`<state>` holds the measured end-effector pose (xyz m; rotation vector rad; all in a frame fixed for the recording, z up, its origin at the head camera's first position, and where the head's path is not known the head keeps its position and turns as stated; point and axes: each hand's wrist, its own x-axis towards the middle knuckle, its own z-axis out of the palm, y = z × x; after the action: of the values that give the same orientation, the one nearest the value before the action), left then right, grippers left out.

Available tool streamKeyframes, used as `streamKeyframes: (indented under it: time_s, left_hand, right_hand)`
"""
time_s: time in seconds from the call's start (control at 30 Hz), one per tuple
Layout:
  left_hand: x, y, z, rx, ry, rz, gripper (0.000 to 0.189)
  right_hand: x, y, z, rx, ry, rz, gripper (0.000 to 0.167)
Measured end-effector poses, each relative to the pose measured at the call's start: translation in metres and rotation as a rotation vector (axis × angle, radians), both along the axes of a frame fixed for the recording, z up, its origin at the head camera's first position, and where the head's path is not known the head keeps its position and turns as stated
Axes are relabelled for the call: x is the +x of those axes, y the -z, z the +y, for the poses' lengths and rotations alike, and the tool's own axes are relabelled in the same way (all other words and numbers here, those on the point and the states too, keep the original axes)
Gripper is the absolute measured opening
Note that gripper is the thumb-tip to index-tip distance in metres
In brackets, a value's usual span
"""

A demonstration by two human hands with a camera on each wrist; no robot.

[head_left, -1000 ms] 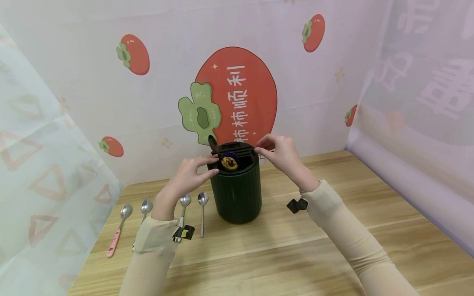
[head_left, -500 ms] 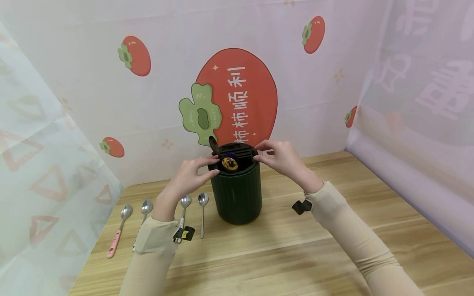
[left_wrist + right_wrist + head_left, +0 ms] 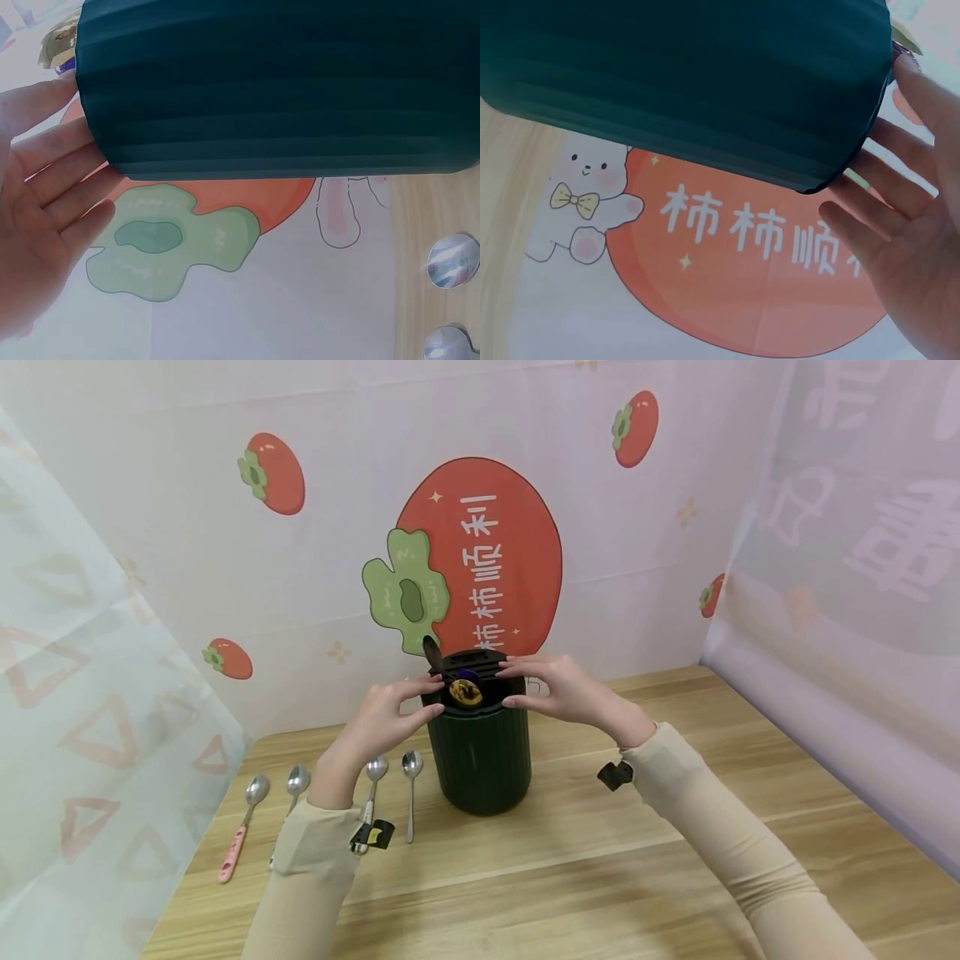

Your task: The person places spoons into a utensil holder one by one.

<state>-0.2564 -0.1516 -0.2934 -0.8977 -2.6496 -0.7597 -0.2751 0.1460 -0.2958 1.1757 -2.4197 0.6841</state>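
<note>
A dark green ribbed utensil holder (image 3: 483,764) with a black slotted top stands upright on the table. Out of its opening show a black spoon (image 3: 432,652), a gold-and-black spoon bowl (image 3: 466,692) and a dark blue piece (image 3: 470,676) behind it. My left hand (image 3: 382,714) touches the rim's left side with extended fingers. On the right side of the rim, my right hand (image 3: 566,692) rests with fingers stretched over the top. In the left wrist view the holder (image 3: 277,90) hides some fingertips. Likewise, the holder (image 3: 682,82) partly covers fingertips in the right wrist view.
Left of the holder several metal spoons lie on the wooden table (image 3: 525,893), among them a pink-handled spoon (image 3: 234,852) and a plain spoon (image 3: 410,793). A persimmon-print backdrop (image 3: 337,443) rises behind, with cloth sides left and right.
My right hand shifts from the rim's back right, where the fingertips were drawn together, towards the front; its fingers now spread over the top. The left hand stays in place.
</note>
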Motion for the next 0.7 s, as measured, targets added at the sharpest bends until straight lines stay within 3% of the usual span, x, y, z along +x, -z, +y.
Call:
streamKeyframes:
  time_s: [0.3, 0.7]
  left_hand:
    - [0.0, 0.0, 0.0, -0.006, 0.001, 0.002, 0.04]
    - [0.0, 0.001, 0.0, 0.006, 0.004, -0.011, 0.04]
  right_hand:
    - [-0.003, -0.001, 0.0, 0.033, -0.075, 0.018, 0.044]
    - [-0.001, -0.011, -0.006, 0.082, -0.076, 0.059, 0.047]
